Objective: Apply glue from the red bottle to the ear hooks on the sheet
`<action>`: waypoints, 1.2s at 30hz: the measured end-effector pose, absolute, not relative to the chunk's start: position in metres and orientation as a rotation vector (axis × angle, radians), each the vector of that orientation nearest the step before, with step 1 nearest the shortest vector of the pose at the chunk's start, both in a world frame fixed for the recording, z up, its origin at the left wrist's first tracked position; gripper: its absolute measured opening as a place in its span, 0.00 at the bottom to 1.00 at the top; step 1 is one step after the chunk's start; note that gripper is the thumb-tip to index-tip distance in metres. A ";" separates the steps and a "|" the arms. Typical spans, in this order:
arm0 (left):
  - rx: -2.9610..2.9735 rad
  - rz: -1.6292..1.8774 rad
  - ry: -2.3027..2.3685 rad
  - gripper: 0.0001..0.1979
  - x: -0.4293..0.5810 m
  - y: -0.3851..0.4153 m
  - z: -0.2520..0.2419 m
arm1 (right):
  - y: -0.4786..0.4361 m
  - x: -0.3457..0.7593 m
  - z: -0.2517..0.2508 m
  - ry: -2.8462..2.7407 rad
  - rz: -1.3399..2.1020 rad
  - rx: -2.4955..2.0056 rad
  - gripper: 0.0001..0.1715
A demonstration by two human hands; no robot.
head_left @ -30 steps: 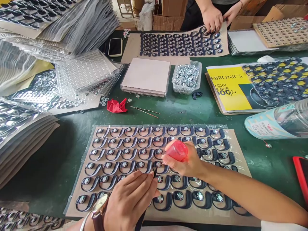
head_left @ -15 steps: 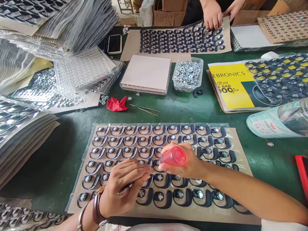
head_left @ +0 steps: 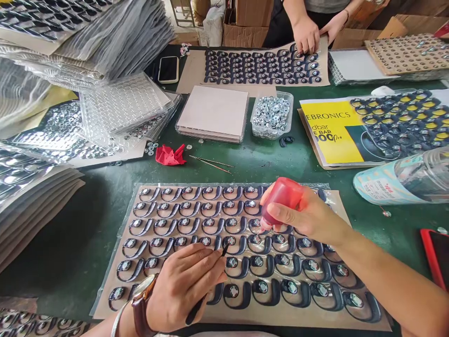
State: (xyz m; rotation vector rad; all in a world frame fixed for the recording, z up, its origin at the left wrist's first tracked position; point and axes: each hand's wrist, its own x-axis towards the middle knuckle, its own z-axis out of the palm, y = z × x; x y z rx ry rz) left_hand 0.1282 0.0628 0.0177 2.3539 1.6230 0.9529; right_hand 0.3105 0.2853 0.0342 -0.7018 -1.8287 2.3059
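A cardboard sheet [head_left: 115, 285] under clear film lies before me, covered with rows of dark ear-hook parts [head_left: 196, 220] with shiny round centres. My left hand [head_left: 184, 285], wearing a wristwatch, is closed on a thin dark stick [head_left: 206, 290] whose tip points at a part in the middle rows. My right hand [head_left: 305, 215] grips a small red squeeze bottle [head_left: 280, 199], nozzle down, over the parts in the third row.
Stacks of plastic trays [head_left: 119, 103] and foil sheets rise at the left. A tub of metal washers [head_left: 271, 114], a red cloth [head_left: 170, 154], a phone [head_left: 168, 69] and a lying bottle [head_left: 403, 180] are on the green table. Across it another person's hands [head_left: 308, 35] work on a similar sheet.
My right hand has lifted the red bottle up and to the right, away from the stick's tip. My left hand has shifted slightly, stick still pointing at the middle rows.
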 end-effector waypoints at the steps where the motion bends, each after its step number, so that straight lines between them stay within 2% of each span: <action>1: 2.355 0.953 1.621 0.11 0.129 0.063 0.018 | 0.287 0.309 0.031 -1.849 2.315 -0.699 0.15; 9: 2.337 0.939 1.669 0.11 0.130 0.059 0.015 | 0.288 0.288 0.005 -1.737 2.390 -0.688 0.19; 18: 2.592 0.801 1.706 0.12 0.123 0.082 0.014 | 0.258 0.271 -0.022 -1.959 1.737 -0.581 0.15; 29: 2.771 0.648 1.771 0.11 0.136 0.073 0.003 | 0.259 0.269 -0.026 -2.070 1.641 -0.460 0.17; 36: 2.750 0.625 1.811 0.10 0.138 0.074 0.004 | 0.259 0.268 -0.024 -2.093 1.627 -0.432 0.14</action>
